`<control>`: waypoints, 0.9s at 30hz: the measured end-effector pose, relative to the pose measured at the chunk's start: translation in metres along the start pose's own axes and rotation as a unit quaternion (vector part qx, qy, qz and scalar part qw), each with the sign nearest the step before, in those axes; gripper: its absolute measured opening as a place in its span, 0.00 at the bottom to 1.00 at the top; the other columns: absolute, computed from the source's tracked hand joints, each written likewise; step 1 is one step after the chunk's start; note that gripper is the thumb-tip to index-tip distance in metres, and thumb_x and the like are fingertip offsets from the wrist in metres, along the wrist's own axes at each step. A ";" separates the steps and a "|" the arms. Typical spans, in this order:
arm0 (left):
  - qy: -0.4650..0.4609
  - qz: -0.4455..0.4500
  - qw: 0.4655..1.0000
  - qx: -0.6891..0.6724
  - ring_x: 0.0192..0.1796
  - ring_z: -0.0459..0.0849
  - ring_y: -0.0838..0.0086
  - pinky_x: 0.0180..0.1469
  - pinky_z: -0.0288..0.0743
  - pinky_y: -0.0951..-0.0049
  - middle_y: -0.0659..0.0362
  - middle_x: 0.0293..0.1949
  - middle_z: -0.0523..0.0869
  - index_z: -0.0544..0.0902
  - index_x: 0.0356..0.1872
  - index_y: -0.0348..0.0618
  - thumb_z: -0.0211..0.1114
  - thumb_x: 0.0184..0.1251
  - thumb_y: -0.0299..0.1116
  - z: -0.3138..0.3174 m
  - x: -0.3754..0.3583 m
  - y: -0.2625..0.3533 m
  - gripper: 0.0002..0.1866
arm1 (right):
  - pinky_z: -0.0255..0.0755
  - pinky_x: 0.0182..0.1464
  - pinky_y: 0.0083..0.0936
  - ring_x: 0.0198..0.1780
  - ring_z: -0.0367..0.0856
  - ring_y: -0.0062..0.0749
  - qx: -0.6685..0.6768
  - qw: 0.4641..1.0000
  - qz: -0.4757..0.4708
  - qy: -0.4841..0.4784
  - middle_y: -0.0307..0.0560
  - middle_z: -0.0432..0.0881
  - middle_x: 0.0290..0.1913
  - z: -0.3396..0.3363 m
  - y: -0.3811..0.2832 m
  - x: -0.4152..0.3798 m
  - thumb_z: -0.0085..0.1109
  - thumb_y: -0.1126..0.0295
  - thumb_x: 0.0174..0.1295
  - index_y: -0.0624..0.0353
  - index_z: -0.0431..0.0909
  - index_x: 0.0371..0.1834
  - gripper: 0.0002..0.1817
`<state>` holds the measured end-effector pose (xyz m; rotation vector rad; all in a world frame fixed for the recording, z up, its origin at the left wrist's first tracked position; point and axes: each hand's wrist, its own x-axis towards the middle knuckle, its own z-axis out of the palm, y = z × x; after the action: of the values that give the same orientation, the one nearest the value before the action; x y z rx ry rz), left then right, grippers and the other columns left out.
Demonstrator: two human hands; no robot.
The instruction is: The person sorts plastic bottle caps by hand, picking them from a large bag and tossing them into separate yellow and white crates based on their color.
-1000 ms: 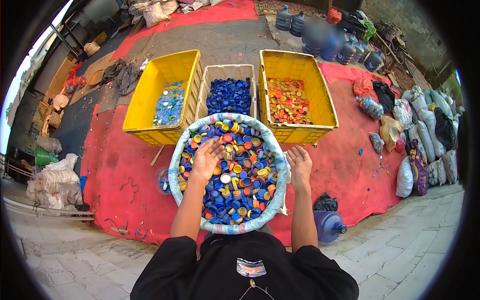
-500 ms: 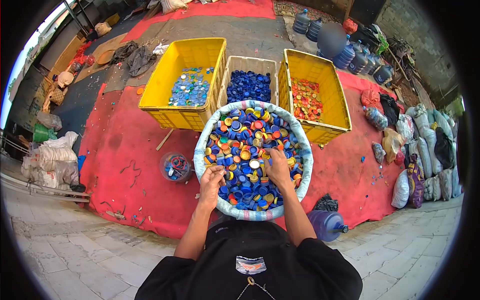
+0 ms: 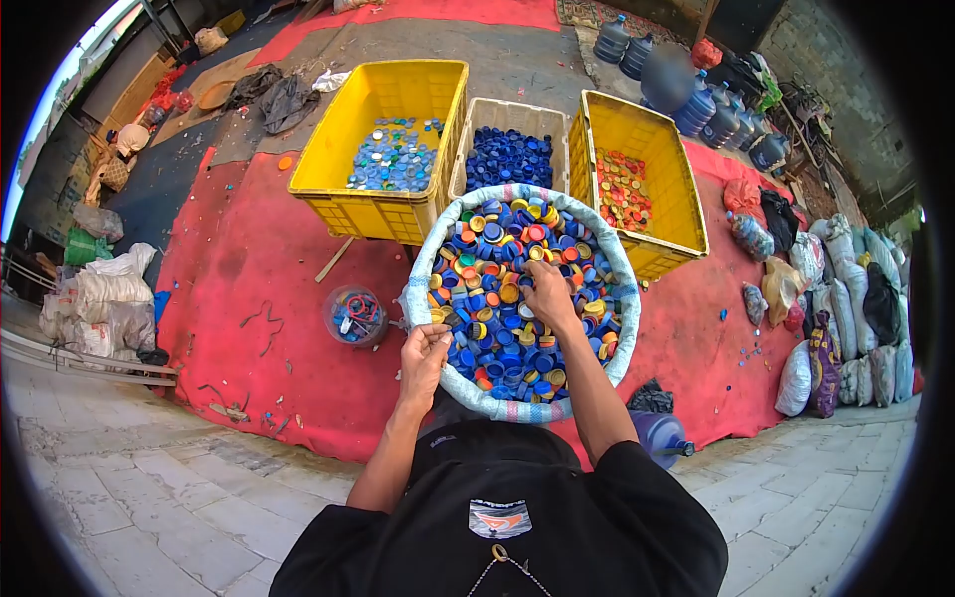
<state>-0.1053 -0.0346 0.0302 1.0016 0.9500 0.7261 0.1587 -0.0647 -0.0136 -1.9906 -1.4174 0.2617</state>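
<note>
1. Wide round sack with a rolled, pale blue-and-white woven rim (image 3: 619, 298), directly in front of the person; filled to the top with mixed plastic bottle caps (image 3: 497, 298), mostly blue, with yellow, orange and red among them.
2. Beyond the sack, three crates side by side:
   - large yellow plastic crate on the left (image 3: 328, 164), a thin layer of light blue caps on its bottom;
   - pale beige slatted crate in the middle (image 3: 509, 111), holding dark blue caps;
   - large yellow plastic crate on the right (image 3: 686, 214), holding orange, red and yellow caps.
3. Small clear round tub (image 3: 355, 315) just left of the sack, on the floor; a few coloured pieces inside, kind unclear.
4. Surface: red carpet (image 3: 249, 298) over grey paving stones (image 3: 199, 497); outdoor yard. Blue water jugs (image 3: 686, 95) stand at far right; stuffed sacks (image 3: 846, 328) lie along the right edge; more white sacks (image 3: 95, 308) at left.
5. Left hand (image 3: 425, 353): at the near left rim of the sack, fingers curled inward in a loose fist; contents of the fist not visible.
6. Right hand (image 3: 549, 296): palm down on the cap pile near its centre, fingers bent into the caps and touching them; cannot tell whether a cap is pinched.
</note>
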 end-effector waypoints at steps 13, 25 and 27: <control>-0.106 0.168 0.901 0.385 0.32 0.79 0.70 0.39 0.74 0.69 0.53 0.36 0.85 0.79 0.45 0.33 0.69 0.58 0.28 0.040 0.000 -0.012 0.15 | 0.74 0.42 0.24 0.40 0.79 0.25 0.477 0.824 0.281 0.119 0.39 0.78 0.39 -0.044 -0.001 -0.021 0.63 0.78 0.58 0.64 0.78 0.49 0.15; -0.090 0.200 0.756 0.617 0.34 0.83 0.48 0.38 0.76 0.52 0.42 0.28 0.84 0.74 0.36 0.34 0.72 0.57 0.45 0.078 -0.003 -0.028 0.23 | 0.75 0.47 0.35 0.43 0.77 0.32 0.777 0.529 0.301 0.161 0.43 0.78 0.42 -0.073 -0.015 -0.129 0.55 0.62 0.58 0.59 0.75 0.52 0.20; -0.083 0.178 0.764 0.614 0.32 0.84 0.45 0.35 0.77 0.52 0.43 0.26 0.84 0.73 0.36 0.36 0.72 0.57 0.46 0.081 0.000 -0.033 0.23 | 0.74 0.47 0.34 0.42 0.77 0.31 0.768 0.533 0.317 0.158 0.41 0.79 0.42 -0.069 -0.024 -0.139 0.56 0.60 0.59 0.56 0.75 0.50 0.19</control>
<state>-0.0295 -0.0764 0.0180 2.4178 1.0643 0.2082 0.1216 -0.2128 0.0242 -0.7179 0.1745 0.9719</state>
